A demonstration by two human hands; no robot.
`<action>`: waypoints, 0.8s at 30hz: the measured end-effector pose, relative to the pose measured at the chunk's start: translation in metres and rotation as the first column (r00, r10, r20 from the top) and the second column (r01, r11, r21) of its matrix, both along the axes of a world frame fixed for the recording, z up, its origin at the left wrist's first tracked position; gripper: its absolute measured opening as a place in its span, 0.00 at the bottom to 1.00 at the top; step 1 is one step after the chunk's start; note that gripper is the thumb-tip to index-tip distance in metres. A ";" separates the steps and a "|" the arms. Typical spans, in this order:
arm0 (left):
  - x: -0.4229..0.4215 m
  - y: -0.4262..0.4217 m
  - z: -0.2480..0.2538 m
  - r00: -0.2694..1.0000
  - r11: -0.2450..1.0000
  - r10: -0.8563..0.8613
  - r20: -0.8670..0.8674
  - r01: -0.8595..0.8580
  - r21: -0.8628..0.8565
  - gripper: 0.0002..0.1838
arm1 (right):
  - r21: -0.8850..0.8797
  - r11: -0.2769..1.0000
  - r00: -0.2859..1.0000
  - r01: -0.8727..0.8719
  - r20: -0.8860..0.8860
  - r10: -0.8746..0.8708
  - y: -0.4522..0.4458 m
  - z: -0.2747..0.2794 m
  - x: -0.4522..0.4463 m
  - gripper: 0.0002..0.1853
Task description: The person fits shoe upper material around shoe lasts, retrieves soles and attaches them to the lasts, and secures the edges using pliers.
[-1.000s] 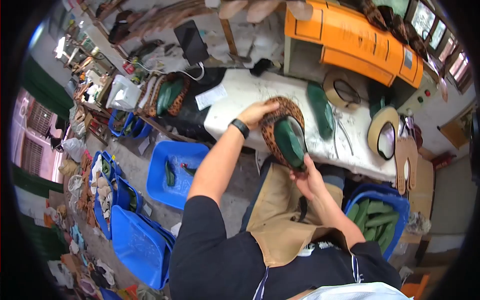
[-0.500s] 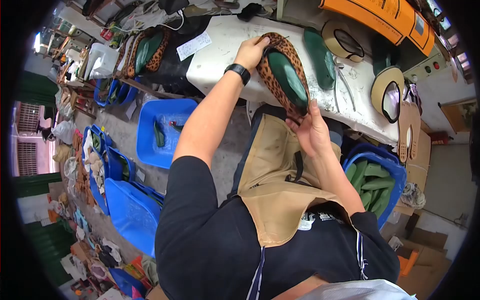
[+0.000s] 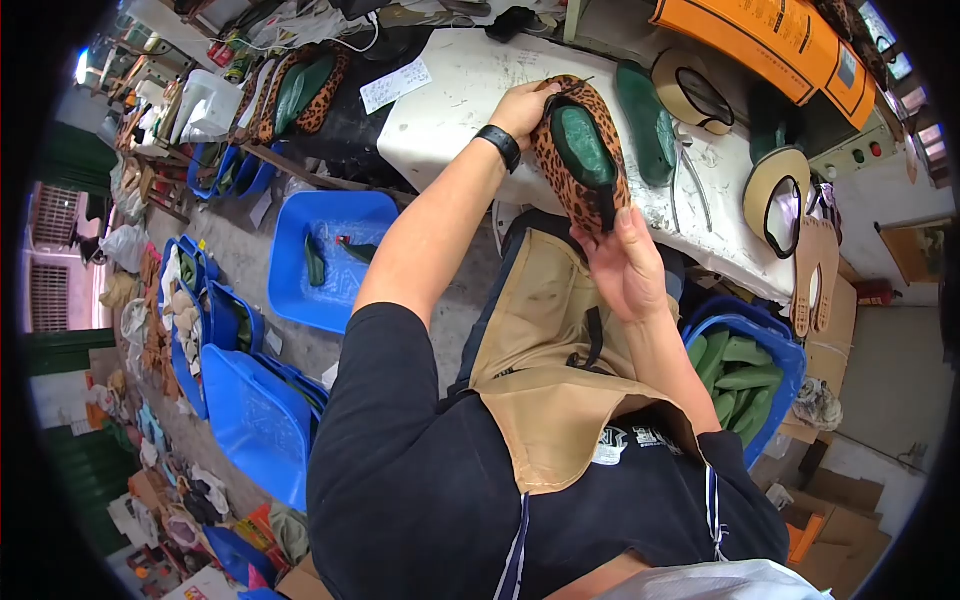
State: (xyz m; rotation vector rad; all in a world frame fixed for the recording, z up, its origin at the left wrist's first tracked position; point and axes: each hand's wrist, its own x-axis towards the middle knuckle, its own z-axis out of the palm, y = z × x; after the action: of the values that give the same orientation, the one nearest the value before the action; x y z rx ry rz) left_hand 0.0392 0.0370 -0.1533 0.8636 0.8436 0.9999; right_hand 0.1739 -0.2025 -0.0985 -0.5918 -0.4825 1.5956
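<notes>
A leopard-print shoe upper (image 3: 557,165) with a green shoe last (image 3: 583,145) inside it is between my two hands, above the front of the white worktable. My left hand (image 3: 527,107) wears a black watch and grips the far end, with fingers partly hidden behind it. At the near end, my right hand (image 3: 627,260) pinches the edge with thumb and fingers, beside a black strip of lining. Another green last (image 3: 646,125) lies on the table to the right, with metal pincers (image 3: 688,185) next to it.
Tan ring-shaped pieces (image 3: 692,92) and an orange box (image 3: 770,50) stand to the right. A blue tub (image 3: 795,375) of green lasts is by my right side. Blue bins (image 3: 285,300) stand on the floor to the left. A written note (image 3: 395,86) lies on the table's left edge.
The shoe upper has tilted in my hands, so less of the green last shows and black lining appears at the near end. Both hands keep their hold.
</notes>
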 end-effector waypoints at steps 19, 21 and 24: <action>0.001 -0.016 0.014 0.925 0.988 0.151 -0.348 -0.132 0.076 0.17 | -0.028 0.999 0.984 0.024 0.177 -0.018 0.002 -0.002 0.002 0.21; -0.003 -0.022 0.021 0.927 0.975 0.174 -0.332 -0.116 0.187 0.17 | -0.051 0.999 0.982 -0.010 0.187 0.020 -0.003 -0.021 0.015 0.21; -0.008 -0.029 0.037 0.940 0.854 0.242 -0.240 -0.089 0.513 0.17 | -0.104 0.986 0.963 -0.127 0.224 0.148 -0.011 -0.057 0.052 0.23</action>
State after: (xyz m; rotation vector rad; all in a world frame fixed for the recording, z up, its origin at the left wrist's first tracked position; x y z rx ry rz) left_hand 0.0313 0.0076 -0.1161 1.4294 0.9427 1.2919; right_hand 0.2255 -0.2133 -0.1555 -0.8328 -0.6401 1.6954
